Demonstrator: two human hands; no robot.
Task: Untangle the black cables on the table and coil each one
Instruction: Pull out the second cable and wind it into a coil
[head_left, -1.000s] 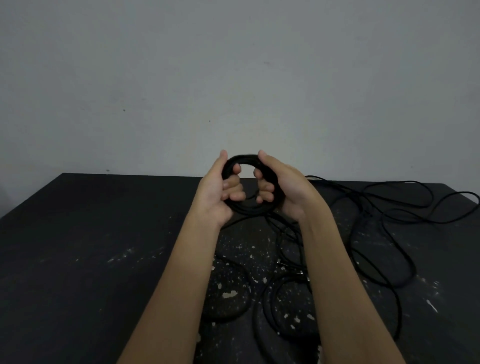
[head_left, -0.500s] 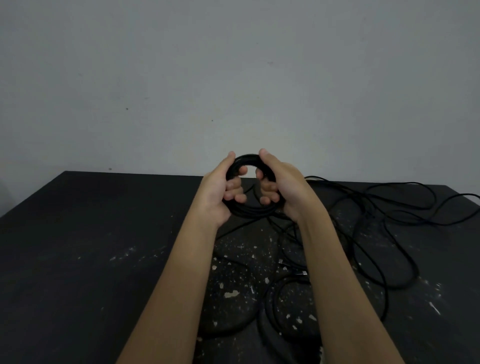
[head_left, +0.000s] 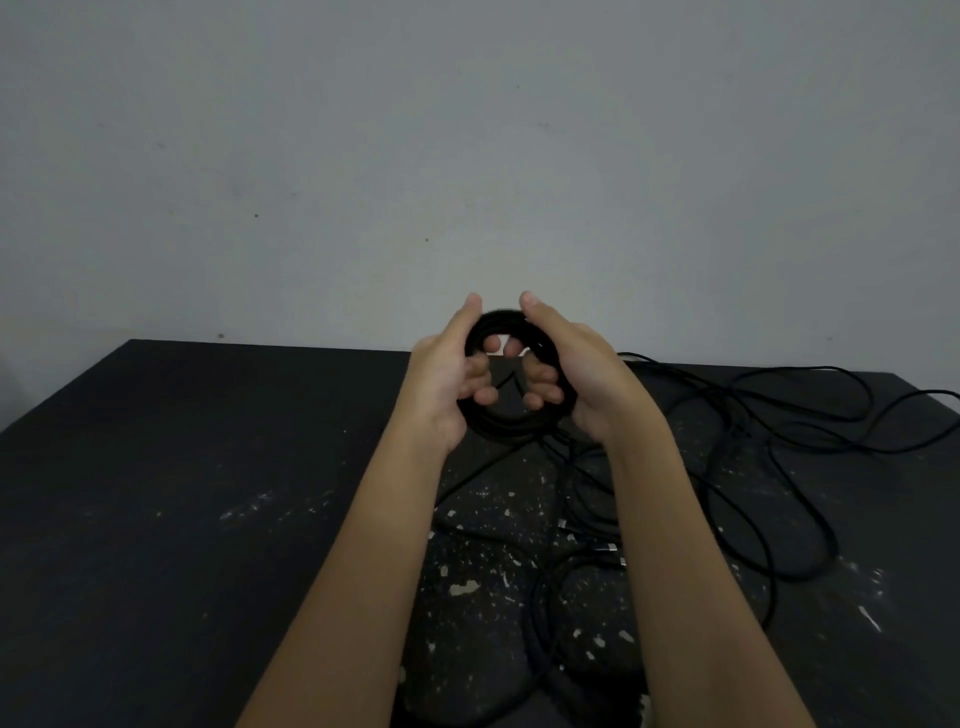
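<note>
Left hand (head_left: 445, 375) and right hand (head_left: 577, 368) each grip one side of the cable coil (head_left: 500, 427), fingers curled through it. The coil stands upright, hole facing the camera, above loose cables (head_left: 737, 418) on the table (head_left: 208, 467).

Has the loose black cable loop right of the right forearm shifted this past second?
Yes. The loose black cable loop retreated toward the grey wall: its near end was nearer than the white paint streak, now level with it.

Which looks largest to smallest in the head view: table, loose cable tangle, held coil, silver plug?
1. table
2. loose cable tangle
3. coil, gripped by left hand and right hand; it sits nearer the camera, so it may look oversized
4. silver plug
</note>
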